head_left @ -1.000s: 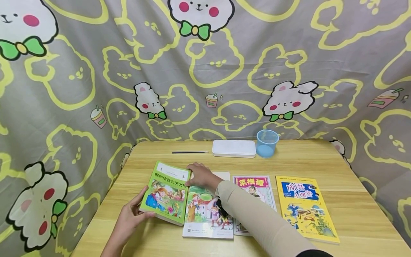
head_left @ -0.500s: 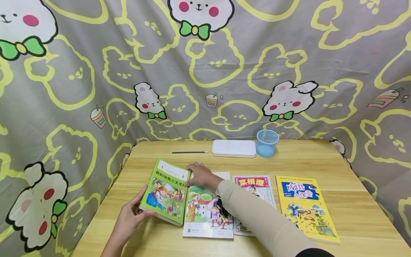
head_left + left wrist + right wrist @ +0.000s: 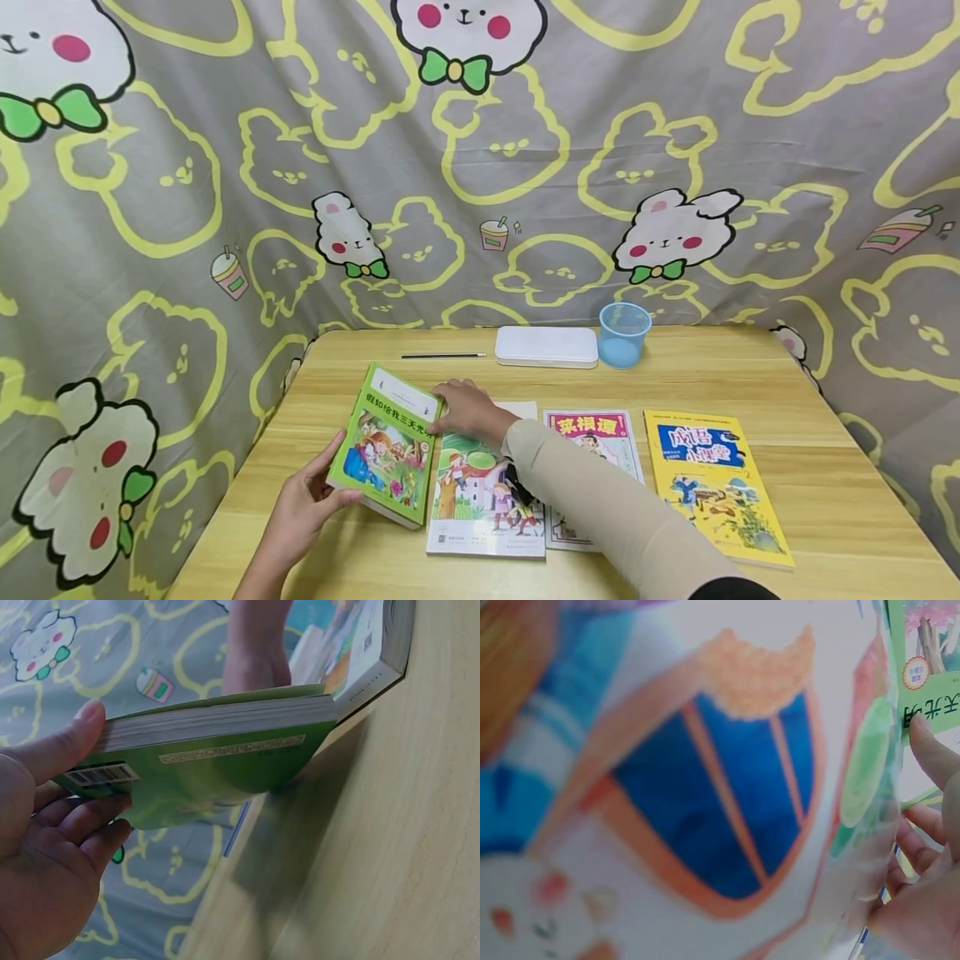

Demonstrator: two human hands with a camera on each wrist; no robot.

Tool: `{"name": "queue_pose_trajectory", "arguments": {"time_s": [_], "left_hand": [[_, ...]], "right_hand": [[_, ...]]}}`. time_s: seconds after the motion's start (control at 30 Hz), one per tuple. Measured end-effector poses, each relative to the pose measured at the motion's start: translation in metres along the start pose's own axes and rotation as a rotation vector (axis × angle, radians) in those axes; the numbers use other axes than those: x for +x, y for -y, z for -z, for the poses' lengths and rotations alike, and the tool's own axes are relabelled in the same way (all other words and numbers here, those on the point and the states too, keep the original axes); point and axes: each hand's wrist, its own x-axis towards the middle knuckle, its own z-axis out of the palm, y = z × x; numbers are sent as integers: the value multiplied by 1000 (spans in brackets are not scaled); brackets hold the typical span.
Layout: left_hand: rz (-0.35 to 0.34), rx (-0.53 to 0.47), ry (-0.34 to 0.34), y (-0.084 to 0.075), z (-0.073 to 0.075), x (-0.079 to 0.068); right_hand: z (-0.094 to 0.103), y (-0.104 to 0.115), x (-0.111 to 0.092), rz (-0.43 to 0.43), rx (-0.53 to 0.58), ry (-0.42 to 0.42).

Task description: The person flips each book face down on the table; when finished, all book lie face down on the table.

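A thick green book (image 3: 388, 454) with a picture cover is tilted, its left side raised off the table. My left hand (image 3: 303, 508) pinches its lower left corner, thumb on the cover side and fingers under the back, as the left wrist view shows near the barcode (image 3: 101, 774). At the upper right edge my right hand (image 3: 472, 412) grips the same book; in the right wrist view its thumb (image 3: 930, 750) lies on the cover. Just right of the green book lies a picture book (image 3: 487, 500), partly hidden by the right hand and forearm.
A pink-bordered book (image 3: 588, 429) lies partly under the right forearm, with a yellow book (image 3: 716, 492) farther right. Along the back of the wooden table (image 3: 360, 342) are a pencil (image 3: 442, 356), a white case (image 3: 547, 347) and a blue cup (image 3: 624, 335). A patterned curtain (image 3: 555, 275) hangs behind.
The green book's left side and top edge have risen, tilting it more toward the right. Both hands keep hold of it and have barely shifted.
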Motion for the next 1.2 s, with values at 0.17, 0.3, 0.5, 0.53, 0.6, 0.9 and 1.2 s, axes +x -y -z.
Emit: {"name": "queue_pose_trajectory", "arguments": {"time_s": [0.17, 0.3, 0.5, 0.53, 0.6, 0.9, 1.2], "left_hand": [[-13, -11, 11, -1, 0, -1], [-22, -18, 20, -2, 0, -1], [-54, -17, 44, -6, -1, -1], [-60, -13, 48, -7, -1, -1], [-72, -5, 54, -8, -2, -1], [-137, 31, 72, -15, -3, -2], [-153, 54, 93, -19, -4, -4]], "right_hand": [[2, 5, 3, 32, 10, 24], [3, 9, 7, 75, 40, 49], [8, 18, 11, 123, 93, 67], [9, 21, 11, 123, 97, 69], [12, 25, 11, 122, 104, 76], [24, 41, 13, 155, 203, 81], [34, 56, 10, 154, 352, 94]]}}
